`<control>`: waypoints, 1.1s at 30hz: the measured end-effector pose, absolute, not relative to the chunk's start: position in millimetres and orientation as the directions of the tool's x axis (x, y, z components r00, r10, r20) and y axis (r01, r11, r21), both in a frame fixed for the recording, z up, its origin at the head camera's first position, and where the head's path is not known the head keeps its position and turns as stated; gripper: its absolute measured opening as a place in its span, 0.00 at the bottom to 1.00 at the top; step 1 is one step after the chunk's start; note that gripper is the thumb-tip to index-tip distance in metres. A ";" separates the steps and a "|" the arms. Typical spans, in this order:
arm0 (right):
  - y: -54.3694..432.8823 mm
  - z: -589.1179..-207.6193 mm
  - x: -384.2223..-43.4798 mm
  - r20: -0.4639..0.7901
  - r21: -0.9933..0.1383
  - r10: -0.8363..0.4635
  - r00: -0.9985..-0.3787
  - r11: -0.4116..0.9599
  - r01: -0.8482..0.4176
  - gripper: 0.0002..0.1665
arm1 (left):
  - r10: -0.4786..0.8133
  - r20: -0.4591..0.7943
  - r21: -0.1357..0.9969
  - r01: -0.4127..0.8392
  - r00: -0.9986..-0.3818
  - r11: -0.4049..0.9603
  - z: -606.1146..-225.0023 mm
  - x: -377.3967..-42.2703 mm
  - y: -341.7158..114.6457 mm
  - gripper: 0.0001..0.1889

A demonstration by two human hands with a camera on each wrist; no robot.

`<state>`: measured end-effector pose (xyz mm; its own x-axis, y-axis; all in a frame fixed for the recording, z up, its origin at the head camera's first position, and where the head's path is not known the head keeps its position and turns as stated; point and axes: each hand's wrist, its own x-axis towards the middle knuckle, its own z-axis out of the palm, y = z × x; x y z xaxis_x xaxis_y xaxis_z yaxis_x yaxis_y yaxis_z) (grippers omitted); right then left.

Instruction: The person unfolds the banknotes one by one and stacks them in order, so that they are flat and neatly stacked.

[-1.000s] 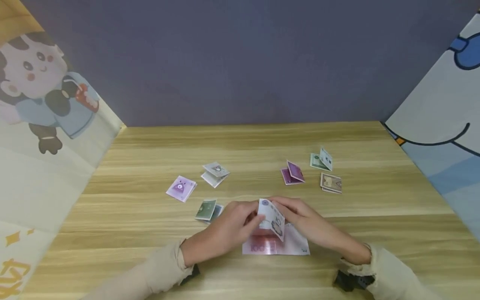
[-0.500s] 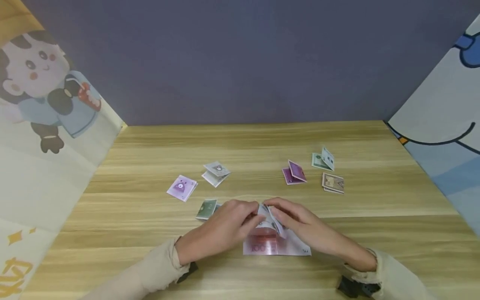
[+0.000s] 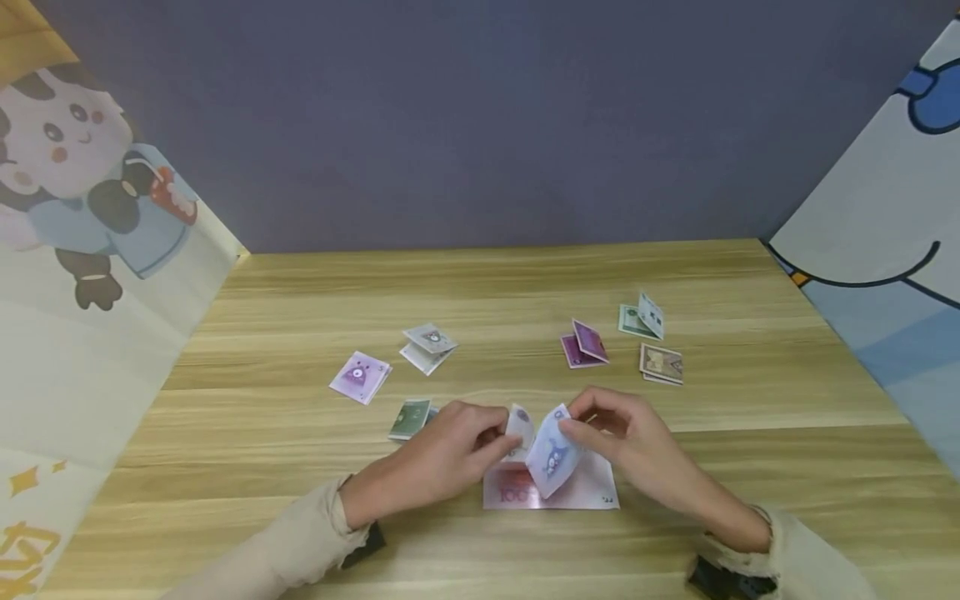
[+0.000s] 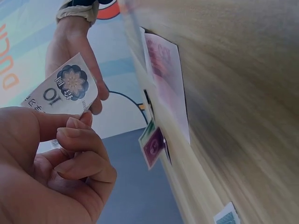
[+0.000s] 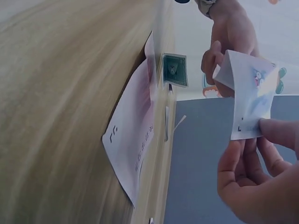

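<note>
A small toy banknote marked 10 (image 3: 553,460) is bent into a V above the table. At its left end, my left hand (image 3: 442,450) pinches it between thumb and fingers. The right end, with a blue cartoon figure, is pinched by my right hand (image 3: 641,442). In the left wrist view the banknote (image 4: 65,88) shows a dark flower print. Its pale cartoon side (image 5: 254,93) faces the right wrist camera. Beneath the hands a larger pink banknote marked 100 (image 3: 585,493) lies on the table, partly covered in the head view.
Folded notes stand about the wooden table (image 3: 480,292): a lilac one (image 3: 360,377), a grey one (image 3: 430,346) and a green one (image 3: 411,419) on the left. To the right are a purple note (image 3: 585,346), a pale green note (image 3: 642,318) and a brown one (image 3: 662,364).
The 10 banknote was folded nearly together half a second ago; now it is spread wider. My right hand has moved right with its end, turning the cartoon side up. The left hand stays nearly in place.
</note>
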<state>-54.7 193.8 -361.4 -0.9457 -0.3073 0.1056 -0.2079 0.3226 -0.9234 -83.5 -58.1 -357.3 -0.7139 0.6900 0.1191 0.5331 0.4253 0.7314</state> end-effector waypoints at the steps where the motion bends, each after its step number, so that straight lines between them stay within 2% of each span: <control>1: 194.3 -360.9 -54.0 0.104 -0.920 -0.296 -0.950 0.333 -0.204 0.02 | 0.687 0.115 0.736 0.526 -0.718 0.427 -357.7 -83.4 -58.8 0.08; 9: 202.3 -360.1 -50.5 0.073 -0.890 -0.190 -0.979 0.431 -0.150 0.03 | 0.657 0.052 0.753 0.462 -0.752 0.469 -359.7 -82.4 -66.5 0.08; 17: 208.9 -362.8 -50.9 0.087 -0.856 -0.147 -0.985 0.495 -0.150 0.05 | 0.657 0.041 0.734 0.469 -0.753 0.491 -364.3 -81.6 -74.8 0.17; 23: 215.1 -362.3 -51.0 0.073 -0.826 -0.107 -0.992 0.551 -0.121 0.04 | 0.661 0.019 0.726 0.465 -0.750 0.507 -366.0 -81.8 -79.1 0.17; 28: 218.6 -364.8 -48.7 0.021 -0.820 -0.112 -0.993 0.566 -0.081 0.04 | 0.673 -0.010 0.721 0.461 -0.740 0.518 -367.9 -84.0 -80.2 0.15; 33: 219.8 -369.2 -49.6 -0.035 -0.796 -0.169 -0.985 0.601 -0.075 0.05 | 0.698 -0.042 0.711 0.470 -0.715 0.523 -373.8 -86.4 -79.9 0.15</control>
